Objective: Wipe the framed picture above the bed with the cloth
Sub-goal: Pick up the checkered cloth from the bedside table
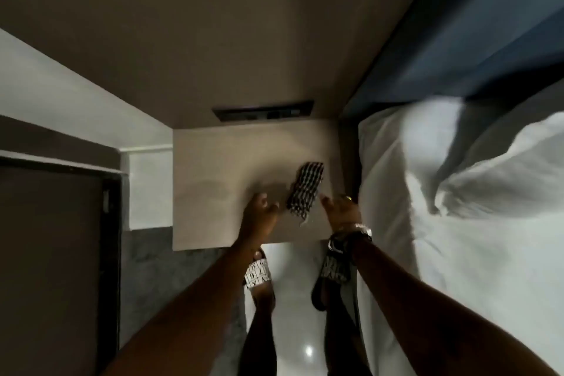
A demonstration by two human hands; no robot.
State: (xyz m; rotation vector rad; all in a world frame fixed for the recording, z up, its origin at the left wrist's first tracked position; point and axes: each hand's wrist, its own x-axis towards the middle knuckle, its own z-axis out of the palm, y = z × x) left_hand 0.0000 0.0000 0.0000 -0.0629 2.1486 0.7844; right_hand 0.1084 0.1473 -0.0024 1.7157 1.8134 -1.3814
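Cloth [305, 189] on bedside table [213, 168], between open-fingered hands; bed [457, 223] right.

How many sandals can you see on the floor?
2. The white sandal is under the left hand; the black sandal is under the right hand, beside the bed.

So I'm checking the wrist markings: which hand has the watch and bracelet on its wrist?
The right hand, on the bed side of the checked cloth. The left hand has a bare wrist.
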